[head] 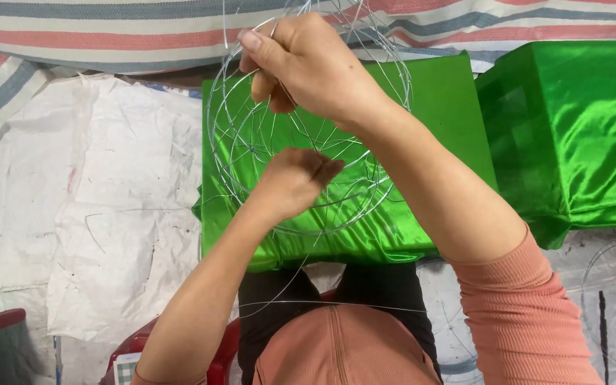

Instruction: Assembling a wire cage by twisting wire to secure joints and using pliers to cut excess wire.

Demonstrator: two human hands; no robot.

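wire frame [251,153] upright over green cloth [436,107], rings facing the person | right hand [308,64] pinches top rim | left hand [295,180] nearer, closed on wire at hub, lower centre

Craft workshop: wire frame [308,142], satin-covered blocks [572,128]

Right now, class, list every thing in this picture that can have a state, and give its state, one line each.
wire frame: round, bare, held up in both hands
right hand: closed on the frame's upper wires
left hand: pinching wires near the frame's middle
green satin cloth: draped smooth over a block
second green satin piece: wrapped, creased
white sheet: spread flat, wrinkled
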